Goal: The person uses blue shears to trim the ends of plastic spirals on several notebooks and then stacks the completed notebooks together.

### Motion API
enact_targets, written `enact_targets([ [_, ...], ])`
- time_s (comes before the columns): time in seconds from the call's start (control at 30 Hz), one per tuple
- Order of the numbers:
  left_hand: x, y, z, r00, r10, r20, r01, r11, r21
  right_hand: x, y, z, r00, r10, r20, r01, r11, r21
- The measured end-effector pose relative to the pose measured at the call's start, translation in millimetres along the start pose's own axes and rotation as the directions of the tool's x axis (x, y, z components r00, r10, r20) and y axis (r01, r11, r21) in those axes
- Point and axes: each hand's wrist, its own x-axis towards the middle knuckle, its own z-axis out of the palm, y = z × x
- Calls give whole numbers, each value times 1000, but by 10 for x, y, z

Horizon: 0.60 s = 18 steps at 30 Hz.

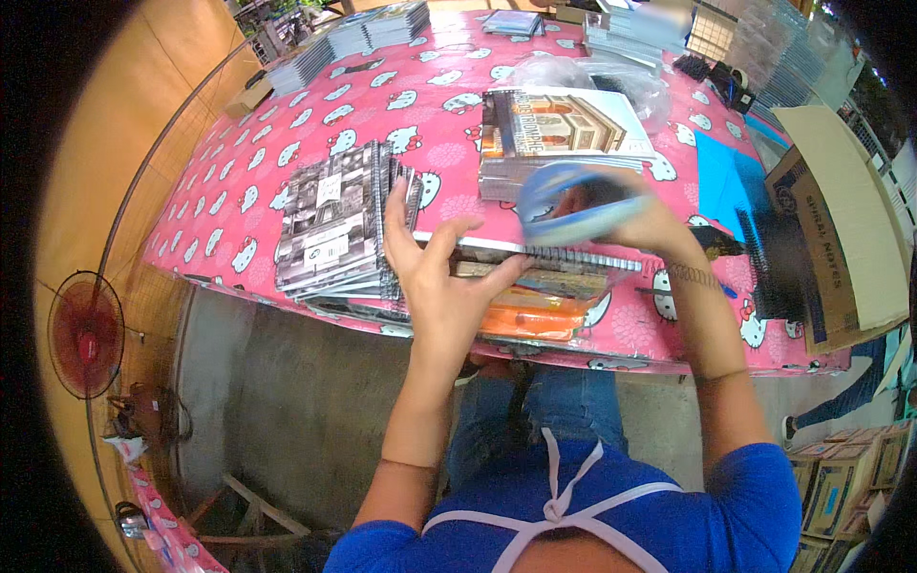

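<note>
My left hand (pixel 435 272) steadies a notebook (pixel 487 250) near the table's front edge, thumb on its near side and index finger on the far side. The other fingers stretch upward. A spiral coil (pixel 583 256) runs along the notebook's edge, and a loose length of coil (pixel 693 276) sticks out past its right end. Above this edge my right hand (pixel 616 205) grips a blue loop-shaped thing (pixel 578 229), too smeared by motion to name. Orange plastic-wrapped material (pixel 535 315) lies just below the notebook.
Dark-covered spiral notebooks (pixel 330 220) are stacked to the left. Behind my hands stands a pile of building-picture covers (pixel 568 124). An open cardboard box (pixel 821 229) and blue sheets (pixel 726 181) are at the right. More stacks (pixel 377 29) line the far edge of the pink tablecloth (pixel 277 181).
</note>
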Motion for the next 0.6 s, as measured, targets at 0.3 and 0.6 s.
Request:
enact_targets([
  [0.3,-61,-98,1,958,-254,134,282,921,-270,36,-65,120,985,117,-125,-109,992,69],
  [0.6,-154,-239,59,913,-355,203,379,545,-748,42,-171,151,984,141,-110,-88,916,390],
])
